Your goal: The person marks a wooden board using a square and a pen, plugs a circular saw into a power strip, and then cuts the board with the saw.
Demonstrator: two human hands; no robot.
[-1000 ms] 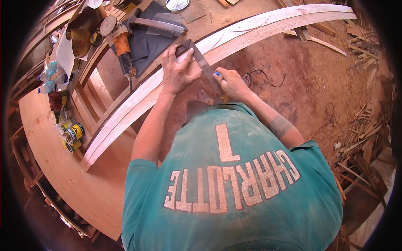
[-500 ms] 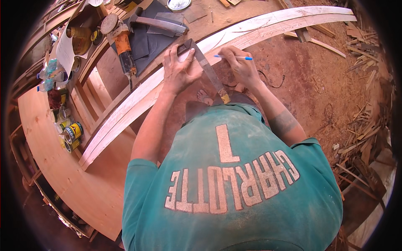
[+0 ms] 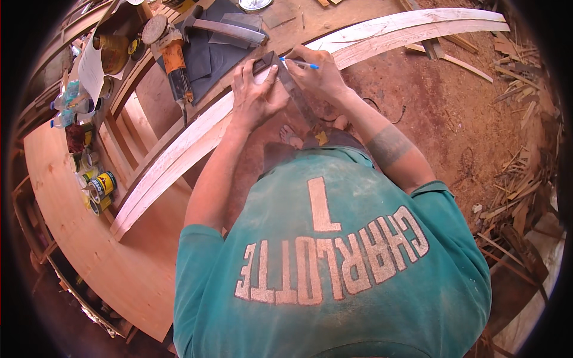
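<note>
Left hand (image 3: 255, 98) clamped on dark L-shaped metal square (image 3: 296, 98), thumb near its corner, fingers over short arm; right hand (image 3: 319, 74) pinches slim white-and-blue plastic pen (image 3: 301, 64), tip side by the square's corner, contact w/ wood can't tell; square lies across long pale timber strip (image 3: 197, 137), long arm hanging past near edge toward waist; strip runs along bench edge, bend maybe partly lens.

Handling (est.): square prob. stiff, fairly light, could slide on smooth wood, so best held at corner/short arm, pressed flat; pen light, rigid, grip low near tip; timber stiff, prob. heavy-ish, not fragile, hold both edges.

Surface/room: brown wooden bench (image 3: 322, 24) w/ dark flat sheets (image 3: 212, 70), hammer (image 3: 224, 30), orange-and-black angle grinder (image 3: 174, 58); yellow-and-blue tin (image 3: 102, 186) and clear plastic bottles (image 3: 73, 98) at left; reddish-brown dusty floor (image 3: 430, 107), wood offcuts (image 3: 519, 185) piled far right.
</note>
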